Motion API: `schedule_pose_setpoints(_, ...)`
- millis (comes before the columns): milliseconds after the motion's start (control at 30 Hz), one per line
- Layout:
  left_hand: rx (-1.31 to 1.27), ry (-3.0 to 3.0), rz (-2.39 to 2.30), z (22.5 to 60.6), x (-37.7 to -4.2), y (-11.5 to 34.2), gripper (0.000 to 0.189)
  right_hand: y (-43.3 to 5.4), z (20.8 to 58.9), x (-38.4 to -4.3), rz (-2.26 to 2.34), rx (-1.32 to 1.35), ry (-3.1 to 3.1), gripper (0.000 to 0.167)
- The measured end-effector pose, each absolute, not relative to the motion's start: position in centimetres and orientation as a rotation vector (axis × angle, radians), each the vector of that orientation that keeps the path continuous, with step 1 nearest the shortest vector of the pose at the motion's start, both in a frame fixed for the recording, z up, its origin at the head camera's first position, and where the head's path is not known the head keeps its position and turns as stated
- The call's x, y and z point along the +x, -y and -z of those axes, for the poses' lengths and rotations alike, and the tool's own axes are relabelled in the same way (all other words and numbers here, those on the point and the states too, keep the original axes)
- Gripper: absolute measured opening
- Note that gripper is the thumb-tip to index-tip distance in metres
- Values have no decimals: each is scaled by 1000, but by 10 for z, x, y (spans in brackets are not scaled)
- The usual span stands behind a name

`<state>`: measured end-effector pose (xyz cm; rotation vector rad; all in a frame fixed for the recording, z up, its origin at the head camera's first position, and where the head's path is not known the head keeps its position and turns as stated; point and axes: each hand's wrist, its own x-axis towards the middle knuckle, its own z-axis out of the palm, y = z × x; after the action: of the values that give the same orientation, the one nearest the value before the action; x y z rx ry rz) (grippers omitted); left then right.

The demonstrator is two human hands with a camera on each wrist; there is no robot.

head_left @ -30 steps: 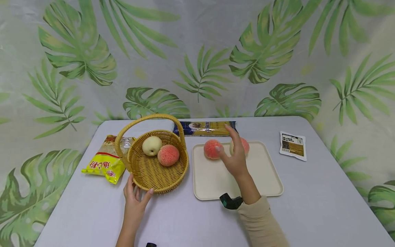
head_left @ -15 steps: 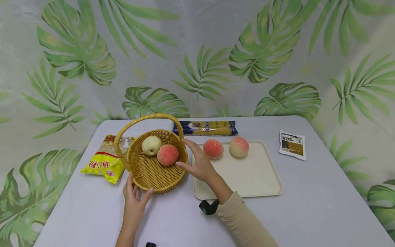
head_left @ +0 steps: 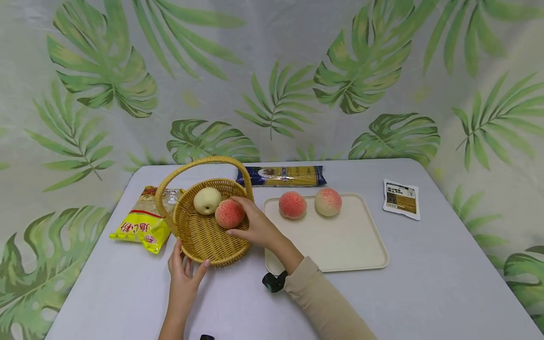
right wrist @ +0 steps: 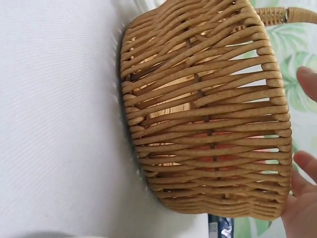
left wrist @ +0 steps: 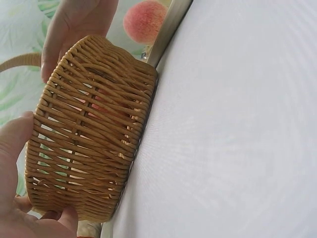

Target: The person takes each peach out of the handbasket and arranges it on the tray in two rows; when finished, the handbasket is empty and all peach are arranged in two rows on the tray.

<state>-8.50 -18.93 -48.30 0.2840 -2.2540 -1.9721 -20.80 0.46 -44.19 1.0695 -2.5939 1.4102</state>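
Note:
A wicker basket [head_left: 212,242] with a tall arched handle stands at the left of the table. In it lie a pale yellow round fruit [head_left: 207,200] and a pinkish-red peach [head_left: 228,214]. My left hand [head_left: 182,279] holds the basket's near left side, thumb at the rim in the left wrist view. Over the basket's right rim reaches my right hand [head_left: 260,228], its thumb and fingers spread beside the peach; whether they touch it is hard to tell. Two more peaches, one red [head_left: 292,204] and one paler [head_left: 328,202], sit on the cream tray [head_left: 335,245].
A yellow food bag [head_left: 146,222] lies left of the basket, partly behind its handle. Behind the tray is a long pack of spaghetti [head_left: 282,176]. A small white packet [head_left: 401,199] rests at the far right of the table. A leaf-patterned cloth hangs behind.
My right hand has moved left from above the peaches on the tray, over the basket's rim, to the red peach inside. My left hand stays at the basket.

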Motion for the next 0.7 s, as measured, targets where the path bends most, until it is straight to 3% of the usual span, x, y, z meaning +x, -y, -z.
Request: schedule_pose_setpoints(700, 270, 2216, 1980, 485, -87, 189, 92, 22, 435, -228, -1526, 959, 2851, 79)
